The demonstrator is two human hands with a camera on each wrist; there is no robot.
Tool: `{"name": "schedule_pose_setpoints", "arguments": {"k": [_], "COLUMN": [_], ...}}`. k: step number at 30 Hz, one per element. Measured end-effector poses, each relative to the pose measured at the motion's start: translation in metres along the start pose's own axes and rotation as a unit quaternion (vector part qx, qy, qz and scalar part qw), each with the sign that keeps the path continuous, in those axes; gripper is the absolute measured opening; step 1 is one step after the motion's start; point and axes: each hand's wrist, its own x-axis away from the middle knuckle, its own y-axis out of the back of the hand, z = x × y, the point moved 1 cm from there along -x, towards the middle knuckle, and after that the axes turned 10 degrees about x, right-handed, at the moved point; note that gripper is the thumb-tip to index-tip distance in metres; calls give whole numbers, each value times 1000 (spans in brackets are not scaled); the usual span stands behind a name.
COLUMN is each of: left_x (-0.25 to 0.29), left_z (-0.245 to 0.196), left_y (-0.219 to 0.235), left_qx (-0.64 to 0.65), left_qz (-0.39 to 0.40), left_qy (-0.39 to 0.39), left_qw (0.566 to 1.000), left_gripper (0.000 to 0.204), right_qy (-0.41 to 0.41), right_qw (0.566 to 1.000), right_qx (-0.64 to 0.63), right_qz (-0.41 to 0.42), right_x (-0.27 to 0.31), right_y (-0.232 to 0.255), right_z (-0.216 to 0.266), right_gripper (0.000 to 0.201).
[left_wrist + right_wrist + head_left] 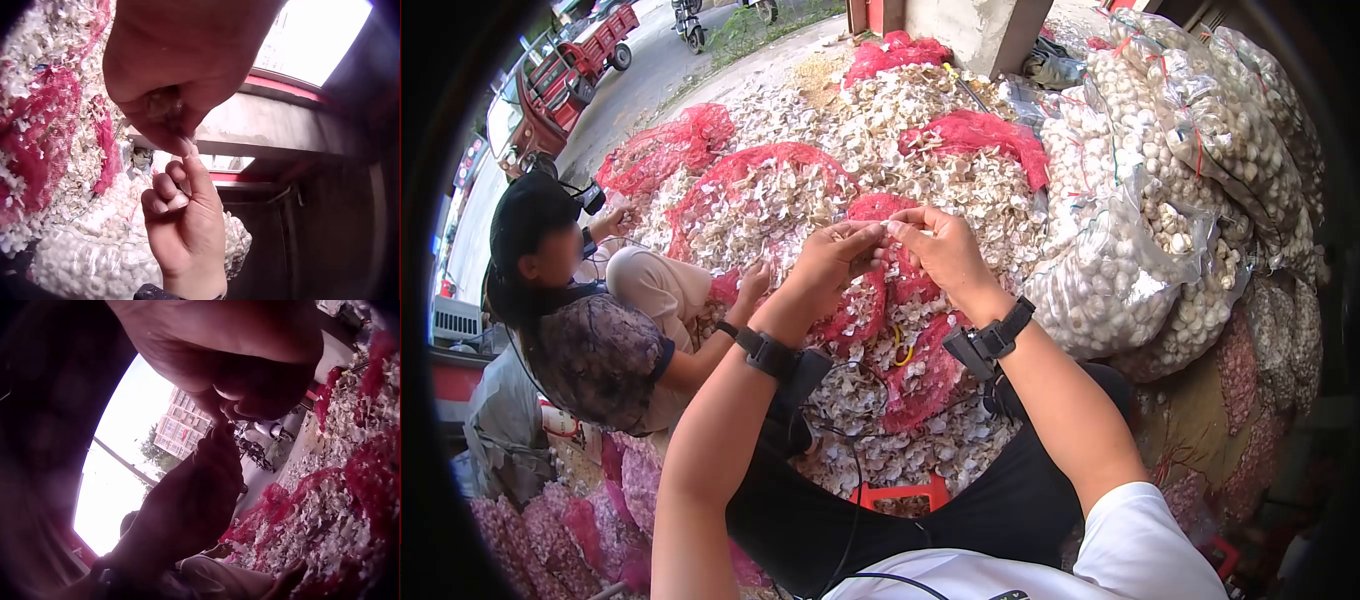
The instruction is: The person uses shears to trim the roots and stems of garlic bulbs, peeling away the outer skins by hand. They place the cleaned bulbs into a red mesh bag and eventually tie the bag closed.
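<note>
In the head view the left hand (837,258) and right hand (947,252) meet at their fingertips above the heap, pinching a small pale piece (887,229) too small to identify. The left wrist view has the left hand (181,62) at the top, a brownish-white lump (163,104) partly hidden under its curled fingers. Below it the right hand (189,231) touches with thumb and index tip, its other fingers curled. The right wrist view looks dark: the right hand (244,353) is above the left hand (203,481), their fingertips touching.
Pale peelings (800,210) and red mesh bags (980,135) cover the ground ahead. Clear sacks of garlic bulbs (1100,280) are piled at the right. A seated person (600,350) works at the left. A red stool edge (903,492) shows between the knees.
</note>
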Motion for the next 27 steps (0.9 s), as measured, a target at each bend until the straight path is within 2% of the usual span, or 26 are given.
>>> {"name": "schedule_pose_setpoints", "arguments": {"k": [1, 2, 4, 9, 15, 19, 23, 25, 27], "left_x": [0, -1, -4, -6, -4, -1, -1, -2, -1], "left_z": [1, 2, 4, 8, 8, 6, 7, 7, 7], "left_y": [0, 2, 7, 9, 8, 7, 7, 8, 7], "left_qx": [-43, -43, -126, -155, -223, -248, -243, -311, -322], "left_qz": [-20, -20, -14, -10, -5, 0, -1, -26, -36], "left_qy": [-9, -9, -32, -43, -57, -50, -51, -62, -61], "left_qw": [999, 999, 991, 987, 973, 968, 969, 948, 944], "left_gripper": [19, 19, 21, 23, 23, 22, 20, 19, 19], "right_qy": [0, 4, 8, -60, -67, -63, -20, -12, -10], "right_qw": [1000, 1000, 1000, 997, 996, 997, 999, 998, 998], "right_qx": [0, 12, 24, -49, -49, -35, 33, 53, 46], "right_qz": [0, 5, 11, 28, 26, 26, 37, 36, 33], "right_x": [0, -1, -1, 0, -1, -1, -2, -2, 0], "right_y": [0, 0, 0, -2, -2, -2, -3, -5, -6], "right_z": [-1, -2, -2, 1, -2, -1, -8, -8, -7], "right_gripper": [17, 17, 16, 15, 16, 18, 22, 23, 23]}}
